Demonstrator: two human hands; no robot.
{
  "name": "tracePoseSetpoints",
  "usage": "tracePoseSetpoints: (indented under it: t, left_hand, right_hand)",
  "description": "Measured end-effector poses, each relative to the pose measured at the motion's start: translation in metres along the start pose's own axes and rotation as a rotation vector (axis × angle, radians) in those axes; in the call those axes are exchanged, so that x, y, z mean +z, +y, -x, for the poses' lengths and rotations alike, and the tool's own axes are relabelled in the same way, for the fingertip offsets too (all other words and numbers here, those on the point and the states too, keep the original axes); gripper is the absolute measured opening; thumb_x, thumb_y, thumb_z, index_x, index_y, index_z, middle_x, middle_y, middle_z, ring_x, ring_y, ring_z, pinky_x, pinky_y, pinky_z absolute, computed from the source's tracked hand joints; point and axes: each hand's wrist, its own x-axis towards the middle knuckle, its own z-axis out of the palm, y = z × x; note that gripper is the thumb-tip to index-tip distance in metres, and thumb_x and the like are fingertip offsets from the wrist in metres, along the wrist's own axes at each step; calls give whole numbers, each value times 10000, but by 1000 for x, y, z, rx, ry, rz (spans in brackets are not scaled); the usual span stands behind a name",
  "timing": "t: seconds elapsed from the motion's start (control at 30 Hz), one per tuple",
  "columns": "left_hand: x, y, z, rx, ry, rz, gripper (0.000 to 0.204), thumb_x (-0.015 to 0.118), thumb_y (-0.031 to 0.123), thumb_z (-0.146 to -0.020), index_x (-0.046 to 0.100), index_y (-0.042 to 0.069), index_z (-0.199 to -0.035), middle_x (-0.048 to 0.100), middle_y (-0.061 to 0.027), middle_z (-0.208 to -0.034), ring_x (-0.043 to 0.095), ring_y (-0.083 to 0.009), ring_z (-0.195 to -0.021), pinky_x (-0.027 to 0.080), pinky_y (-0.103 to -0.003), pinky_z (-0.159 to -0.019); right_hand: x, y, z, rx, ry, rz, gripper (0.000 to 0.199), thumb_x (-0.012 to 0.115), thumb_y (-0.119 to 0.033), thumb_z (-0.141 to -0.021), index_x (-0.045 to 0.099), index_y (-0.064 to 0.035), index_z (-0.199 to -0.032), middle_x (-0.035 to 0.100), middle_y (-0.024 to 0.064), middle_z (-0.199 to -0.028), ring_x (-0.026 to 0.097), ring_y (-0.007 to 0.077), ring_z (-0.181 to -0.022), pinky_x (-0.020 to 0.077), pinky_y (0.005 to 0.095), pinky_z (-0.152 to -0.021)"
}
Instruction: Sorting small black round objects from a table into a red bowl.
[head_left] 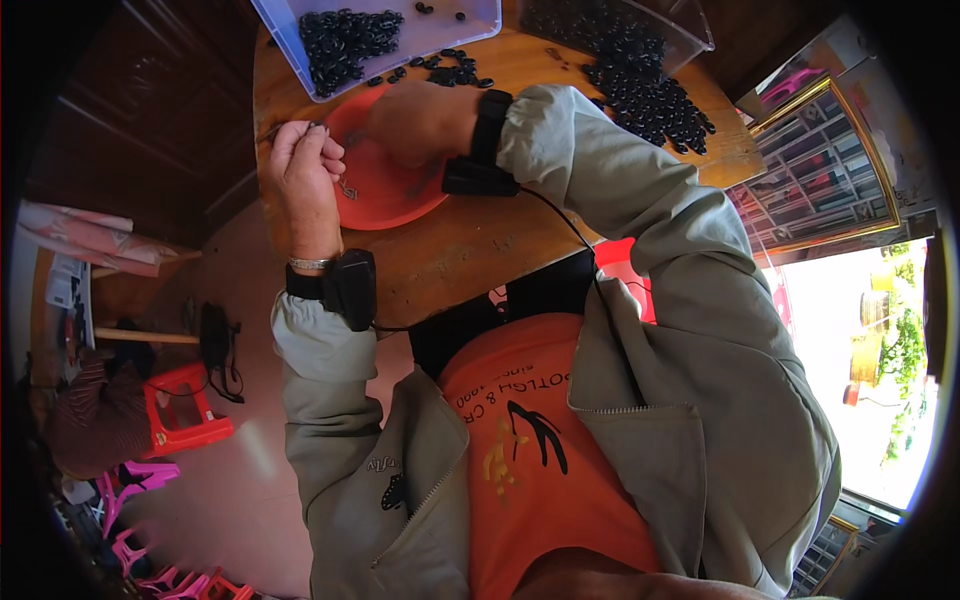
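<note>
1. Closest is an orange shirt [530, 430] under a gray-green jacket [700, 300].
2. Next comes the wooden table [470, 255]. A round red dish [400, 208] sits on it, near the person.
3. The left hand [308, 165] is at the left side of the dish. Its fingers are curled in, and the tips pinch a small dark bit [317, 127]. It is too tiny to tell what it is.
4. The right hand [412, 122] is over the dish. It is blurry, so I can't tell if its fingers are spread or pinching.
5. In the dish, by the left wrist, lies a small pale thing [348, 189]. Most of the rest is hidden by the right hand.
6. Past the dish, some loose black pieces [456, 72] lie on the table. They are small, shiny and roundish.
7. Beyond the hands, on the left, is a see-through box [287, 45]. A big black heap [348, 45] fills its left part, and a few pieces lie apart on the right.
8. On the right is a clear box [690, 42]. Black pieces are in it, and a black pile [660, 112] spreads on the table just beside it.
</note>
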Motion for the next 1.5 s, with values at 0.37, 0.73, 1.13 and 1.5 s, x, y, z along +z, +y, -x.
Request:
tracePoseSetpoints:
  t: [0.37, 0.73, 1.13, 1.5]
  left_hand:
    - [12, 2, 13, -26, -187, 4, 117, 497, 134, -882, 547, 59, -808, 529, 19, -643, 445, -35, -536, 358, -168, -491]
    - [22, -5, 18, -80, -435, -134, 129, 505, 148, -887, 547, 49, -815, 558, 2, -678, 484, -44, -574, 394, -175, -522]
    - [27, -4, 24, -19, -234, -97, 93, 523, 113, -895, 543, 38, -844, 557, -8, -693, 490, -51, -596, 403, -188, -545]
    - [28, -6, 25, -9, -214, -121, 84, 525, 107, -890, 549, 34, -855, 538, 4, -687, 472, -46, -593, 403, -184, -541]
  right_hand:
    - [17, 25, 45, 73, 408, -913, 155, 535, -169, -868, 581, -26, -907, 600, 127, -737, 588, 254, -690, 459, 340, -639]
    - [7, 19, 60, -27, 336, -886, 120, 609, -150, -831, 624, -38, -872, 623, 101, -719, 605, 207, -669, 465, 312, -642]
    - [21, 20, 51, 47, 491, -1520, 173, 609, -186, -896, 641, -18, -920, 618, -8, -764, 570, 56, -709, 485, 221, -667]
    - [23, 13, 49, 46, 512, -1472, 180, 598, -182, -902, 638, -6, -912, 626, -6, -748, 575, 61, -706, 477, 217, -666]
